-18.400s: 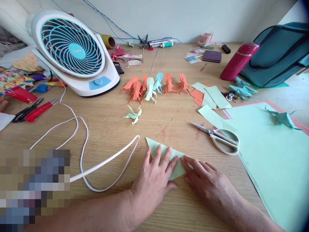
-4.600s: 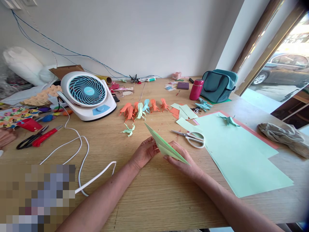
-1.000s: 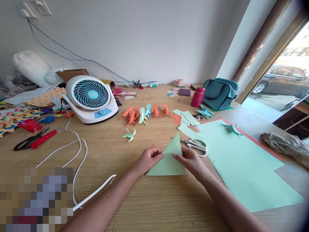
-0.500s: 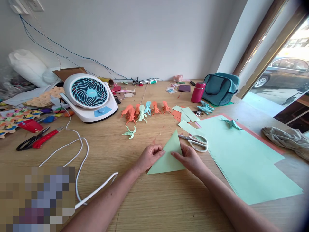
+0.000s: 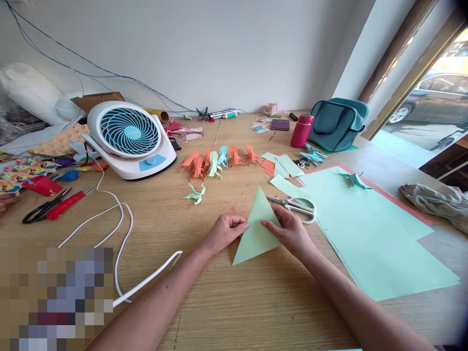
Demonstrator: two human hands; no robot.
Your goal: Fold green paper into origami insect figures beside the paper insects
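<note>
A light green sheet of paper (image 5: 258, 234), folded into a triangle, is held up over the wooden table between both hands. My left hand (image 5: 227, 233) pinches its left edge between thumb and fingers. On the right side, my right hand (image 5: 290, 228) grips it with the thumb on the front and the fingers behind. White-handled scissors (image 5: 302, 209) lie just beyond my right hand, their blades pointing left. Farther back stands a row of folded paper figures in orange, pale green and blue (image 5: 213, 165), with a single green one (image 5: 196, 194) in front of them.
Large green sheets (image 5: 373, 234) cover the table's right side, with a paper figure (image 5: 354, 179) on top. A fan (image 5: 129, 131), pliers-like red-handled cutters (image 5: 69, 202) and a white cord (image 5: 122, 234) lie left. A red flask (image 5: 302, 130) and teal bag (image 5: 334, 124) stand at the back. Another person's hand (image 5: 7, 202) shows at far left.
The paper triangle has turned a little in my hands, its top corner tipping left. The view has shifted slightly, and another person's hand has appeared at the left edge.
</note>
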